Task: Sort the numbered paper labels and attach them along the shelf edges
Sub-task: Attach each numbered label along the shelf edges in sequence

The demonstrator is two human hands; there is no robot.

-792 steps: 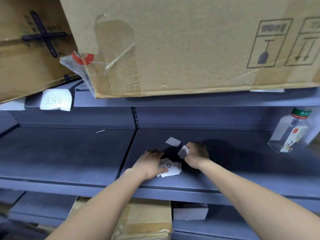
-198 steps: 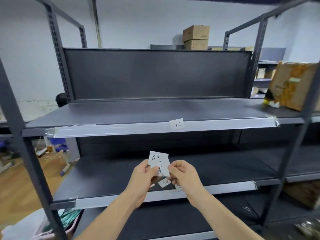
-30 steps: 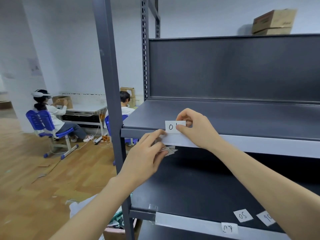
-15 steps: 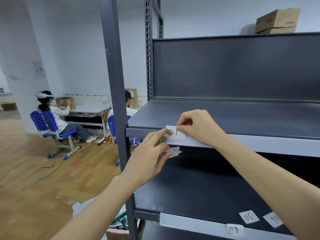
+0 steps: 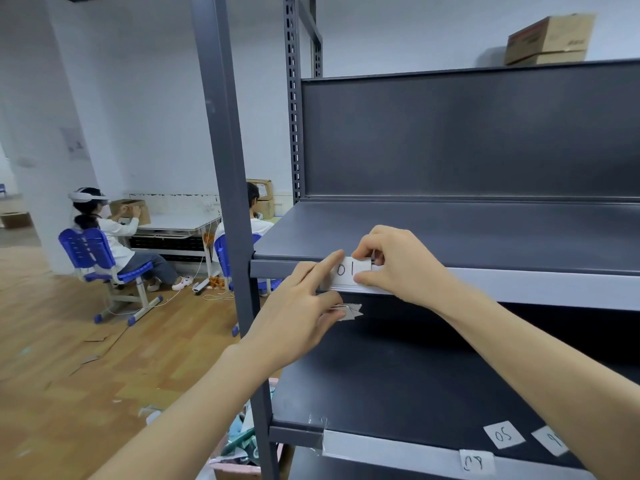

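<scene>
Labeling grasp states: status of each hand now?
Left hand: closed on spare labels, index finger on label 01.
Right hand: pinching label 01.

Your two hands crowd the front edge of the upper shelf (image 5: pixel 519 285): the left hand (image 5: pixel 298 317) comes in from below and the right hand (image 5: pixel 394 265) from the right, both touching the label (image 5: pixel 348 270). Just left of them the grey upright post (image 5: pixel 228 202) blocks any sideways move. Above the edge, the upper shelf's top lies bare back to the rear panel (image 5: pixel 467 133), so you have open room there. Below, the lower shelf (image 5: pixel 381 375) is mostly open; loose labels (image 5: pixel 504 434) lie near its front right edge, possibly more beneath your right forearm.
</scene>
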